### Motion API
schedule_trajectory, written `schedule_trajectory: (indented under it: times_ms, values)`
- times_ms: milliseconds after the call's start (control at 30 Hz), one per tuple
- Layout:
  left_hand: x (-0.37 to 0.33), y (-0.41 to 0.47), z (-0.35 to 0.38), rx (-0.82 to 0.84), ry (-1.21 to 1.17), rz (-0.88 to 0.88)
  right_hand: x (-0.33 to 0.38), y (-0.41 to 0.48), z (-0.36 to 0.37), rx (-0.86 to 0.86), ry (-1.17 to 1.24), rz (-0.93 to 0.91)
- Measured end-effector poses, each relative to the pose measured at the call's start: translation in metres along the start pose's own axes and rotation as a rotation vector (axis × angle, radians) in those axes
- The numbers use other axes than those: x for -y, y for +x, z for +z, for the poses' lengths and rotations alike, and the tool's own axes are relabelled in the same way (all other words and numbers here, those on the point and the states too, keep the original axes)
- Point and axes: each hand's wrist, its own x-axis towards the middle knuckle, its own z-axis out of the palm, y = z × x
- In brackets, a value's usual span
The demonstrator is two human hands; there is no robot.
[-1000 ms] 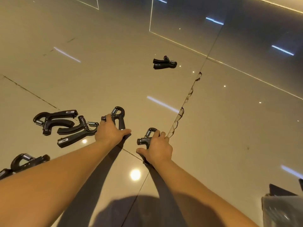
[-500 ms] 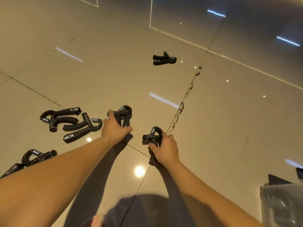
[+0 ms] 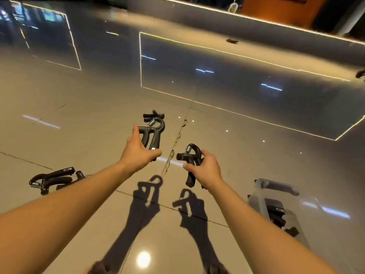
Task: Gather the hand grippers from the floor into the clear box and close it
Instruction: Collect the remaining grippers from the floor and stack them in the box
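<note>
Hidden or unclear items first.

- Clear box [image 3: 260, 196], at 4 o'clock in the frame: see-through, smeared walls with dark shapes inside. Number of shapes unreadable; lid state not determinable.
- Floor pair of hand grippers [image 3: 52, 179], at 8 o'clock: overlapping, right end covered by the left forearm.
- Far hand gripper [image 3: 152, 115], lying on the tiled floor [image 3: 79, 119]: lower part masked by the gripper held in front of it.
- Dark speck [image 3: 232, 40] at 1 o'clock and edge object [image 3: 361, 74] at 2 o'clock: too small, or cut off by the frame, to identify.

Left hand [image 3: 138, 153], near frame centre: clamped on the handle ends of the upper hand gripper [image 3: 153, 133], with the thumb under the ends and one finger laid along the left handle. Spring and loop at 12 o'clock from the hand. Remaining fingertips not visible.

Right hand [image 3: 205, 169]: curled round one handle of the lower hand gripper [image 3: 188, 155]. Head and spring at 11 o'clock from the knuckles. Free handle end protruding at 7 o'clock below the palm.

Both held clear of the floor, with separate shadows [image 3: 148, 194] at 6 o'clock. Held apart from each other, with a tile joint showing between them. Clear box at 4 o'clock from the right hand, apart from both grippers and nearer the right one.
</note>
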Motion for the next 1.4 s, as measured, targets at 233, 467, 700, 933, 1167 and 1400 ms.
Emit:
schedule_trajectory:
  times_ms: [233,467,700,933,1167,1400]
  values:
    - [-0.092,-0.068,0.004,0.092,-0.138,0.063,0.026,-0.079,-0.098,-0.078,0.214,0.026]
    - [-0.142,-0.107,0.024,0.238,-0.136,0.181,0.018,-0.141,-0.166,-0.064,0.33,0.112]
    - [-0.183,-0.139,0.088,0.404,-0.149,0.26,-0.029,-0.161,-0.221,-0.095,0.181,0.118]
    - [-0.182,-0.145,0.164,0.46,-0.084,0.285,-0.111,-0.142,-0.256,-0.099,0.178,0.176]
    - [-0.165,-0.137,0.233,0.439,-0.088,0.227,-0.18,-0.099,-0.27,-0.052,0.057,0.21]
    - [-0.128,-0.13,0.283,0.413,-0.073,0.158,-0.259,-0.054,-0.253,0.146,-0.259,0.13]
